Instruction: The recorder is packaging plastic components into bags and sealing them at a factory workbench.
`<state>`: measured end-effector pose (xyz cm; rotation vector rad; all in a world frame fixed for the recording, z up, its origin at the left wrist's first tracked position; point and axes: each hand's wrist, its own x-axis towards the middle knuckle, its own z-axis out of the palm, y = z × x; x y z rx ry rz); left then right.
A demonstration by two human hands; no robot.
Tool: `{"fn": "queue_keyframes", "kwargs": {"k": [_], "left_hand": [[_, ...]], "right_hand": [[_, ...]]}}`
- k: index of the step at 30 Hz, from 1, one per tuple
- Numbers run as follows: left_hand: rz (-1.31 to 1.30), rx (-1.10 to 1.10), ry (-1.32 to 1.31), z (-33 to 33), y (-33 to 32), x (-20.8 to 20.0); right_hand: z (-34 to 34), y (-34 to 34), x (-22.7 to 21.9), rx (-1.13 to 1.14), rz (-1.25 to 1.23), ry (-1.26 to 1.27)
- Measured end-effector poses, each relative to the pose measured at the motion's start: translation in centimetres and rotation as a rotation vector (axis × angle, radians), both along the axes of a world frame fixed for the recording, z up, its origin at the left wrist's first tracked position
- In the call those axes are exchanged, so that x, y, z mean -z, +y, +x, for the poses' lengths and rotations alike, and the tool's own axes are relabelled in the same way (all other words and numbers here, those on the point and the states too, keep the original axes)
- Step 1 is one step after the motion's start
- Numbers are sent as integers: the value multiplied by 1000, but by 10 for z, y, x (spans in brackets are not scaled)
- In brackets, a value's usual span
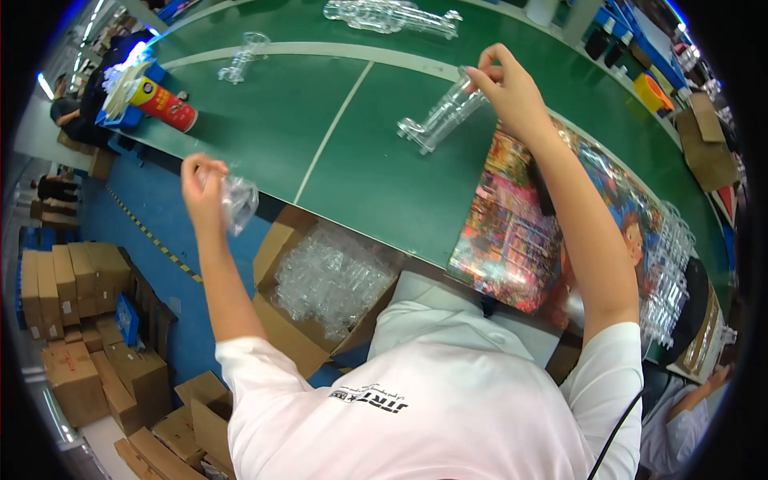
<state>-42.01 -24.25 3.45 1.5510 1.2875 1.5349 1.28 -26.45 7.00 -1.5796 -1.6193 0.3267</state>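
Observation:
My right hand (pixel 512 92) is raised over the green table (pixel 336 104), fingers pinched on the upper end of a clear plastic part (pixel 436 120). That part is long, with a wider foot pointing down and left. Off the table's front edge, my left hand (pixel 205 192) is closed on a crumpled-looking piece of clear plastic (pixel 239 203); whether it is a bag or a moulded part I cannot tell. Below, between my arms, an open cardboard box (pixel 276 240) holds many clear plastic parts (pixel 330 276). Another clear part (pixel 242 58) lies at the far left of the table.
More clear parts (pixel 392 18) lie at the back. A red and yellow can (pixel 166 105) rests by a blue bin at the left. Colourful printed sheets (pixel 508 228) and stacked clear parts (pixel 670 280) cover the right. Cardboard boxes (pixel 76 380) fill the lower left; another person's arm (pixel 698 394) shows lower right.

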Motion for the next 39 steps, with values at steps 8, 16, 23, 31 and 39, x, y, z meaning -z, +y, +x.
{"fn": "queue_keyframes", "kwargs": {"k": [8,16,23,31,39], "left_hand": [[-95,-285,965,5,183,-4],[-287,-387,943,-10,278,23],[-165,-412,862,15,254,16],[-59,-47,737,90,126,-20],[-77,-48,756,91,134,-9]], "right_hand": [[11,3,19,-361,-158,302],[30,-9,21,-462,-299,71],[25,-2,17,-410,-461,52],[-7,61,46,-259,-161,159],[-75,130,55,-187,-107,110]]}}
